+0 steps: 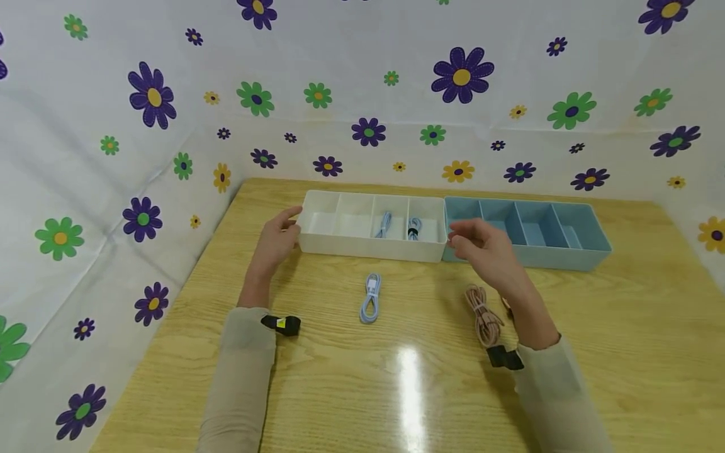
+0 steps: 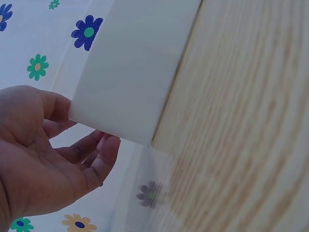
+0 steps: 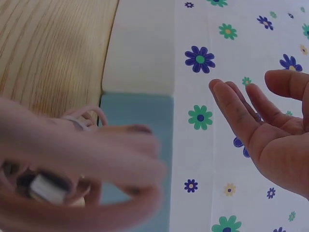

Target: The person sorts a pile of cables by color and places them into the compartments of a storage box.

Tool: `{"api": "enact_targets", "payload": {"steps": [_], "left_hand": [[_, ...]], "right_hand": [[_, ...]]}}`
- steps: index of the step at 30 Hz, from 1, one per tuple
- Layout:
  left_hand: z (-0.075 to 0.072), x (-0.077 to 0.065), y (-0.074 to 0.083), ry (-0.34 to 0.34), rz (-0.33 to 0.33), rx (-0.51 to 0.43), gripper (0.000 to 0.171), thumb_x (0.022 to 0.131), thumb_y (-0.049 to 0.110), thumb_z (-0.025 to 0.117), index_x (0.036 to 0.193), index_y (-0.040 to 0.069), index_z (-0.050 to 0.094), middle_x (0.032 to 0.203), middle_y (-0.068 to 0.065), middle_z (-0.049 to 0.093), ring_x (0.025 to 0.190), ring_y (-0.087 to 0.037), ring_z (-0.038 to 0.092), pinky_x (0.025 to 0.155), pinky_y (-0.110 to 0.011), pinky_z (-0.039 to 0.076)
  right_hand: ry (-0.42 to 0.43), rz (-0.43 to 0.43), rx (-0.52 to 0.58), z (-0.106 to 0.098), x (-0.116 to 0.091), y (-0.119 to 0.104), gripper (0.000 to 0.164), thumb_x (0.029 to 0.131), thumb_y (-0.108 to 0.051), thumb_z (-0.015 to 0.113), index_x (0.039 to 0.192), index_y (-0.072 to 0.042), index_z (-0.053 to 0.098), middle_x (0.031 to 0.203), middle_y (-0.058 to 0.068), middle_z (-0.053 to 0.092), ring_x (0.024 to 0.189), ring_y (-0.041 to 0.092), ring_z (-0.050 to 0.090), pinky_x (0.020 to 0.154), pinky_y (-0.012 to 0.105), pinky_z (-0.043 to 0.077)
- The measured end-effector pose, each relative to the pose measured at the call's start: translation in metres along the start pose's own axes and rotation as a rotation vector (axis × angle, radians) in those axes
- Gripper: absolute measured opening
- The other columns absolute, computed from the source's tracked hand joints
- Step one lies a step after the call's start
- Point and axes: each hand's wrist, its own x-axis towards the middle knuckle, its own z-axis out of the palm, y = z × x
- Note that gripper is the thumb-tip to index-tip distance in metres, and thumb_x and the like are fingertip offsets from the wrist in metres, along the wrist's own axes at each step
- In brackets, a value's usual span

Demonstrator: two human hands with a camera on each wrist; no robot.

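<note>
My left hand (image 1: 277, 239) is at the left end of a white divided box (image 1: 370, 247). In the left wrist view its fingertips touch the box's end, the fingers loosely bent. My right hand (image 1: 484, 251) hovers empty over the front corner where the white box meets a blue divided box (image 1: 555, 257), its fingers relaxed. Two coiled blue cables, one (image 1: 384, 225) plain and one (image 1: 414, 229) with a black band, lie in the white box's two right compartments. A light blue coiled cable (image 1: 370, 299) with a white plug lies on the table in front.
A brownish-pink coiled cable (image 1: 483, 314) lies beside my right wrist. Another brown cable (image 1: 506, 306) is mostly hidden behind that wrist. Both boxes stand end to end near the back of the wooden table (image 1: 328, 377), before a flower-patterned cloth (image 1: 340, 56).
</note>
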Motion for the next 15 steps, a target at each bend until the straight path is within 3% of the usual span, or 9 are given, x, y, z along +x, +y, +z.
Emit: {"api": "enact_targets", "payload": {"steps": [6, 15], "left_hand": [[-0.0016, 0.0015, -0.0061, -0.006, 0.016, -0.004, 0.049, 0.104, 0.014, 0.042, 0.153, 0.017, 0.041, 0.138, -0.024, 0.05, 0.118, -0.034, 0.052, 0.092, -0.045, 0.047], [-0.0008, 0.0002, -0.0042, -0.02, 0.041, -0.004, 0.05, 0.103, 0.016, 0.041, 0.153, 0.016, 0.041, 0.136, -0.024, 0.051, 0.113, -0.032, 0.052, 0.088, -0.04, 0.046]], "right_hand": [[-0.019, 0.01, -0.025, -0.0031, -0.0023, -0.001, 0.036, 0.102, -0.019, 0.054, 0.132, 0.001, 0.056, 0.126, 0.019, 0.061, 0.11, 0.03, 0.062, 0.089, 0.033, 0.052], [-0.02, 0.032, 0.033, -0.0095, -0.0059, 0.004, 0.037, 0.103, -0.015, 0.051, 0.135, 0.004, 0.052, 0.128, 0.025, 0.057, 0.114, 0.038, 0.059, 0.086, 0.023, 0.053]]}}
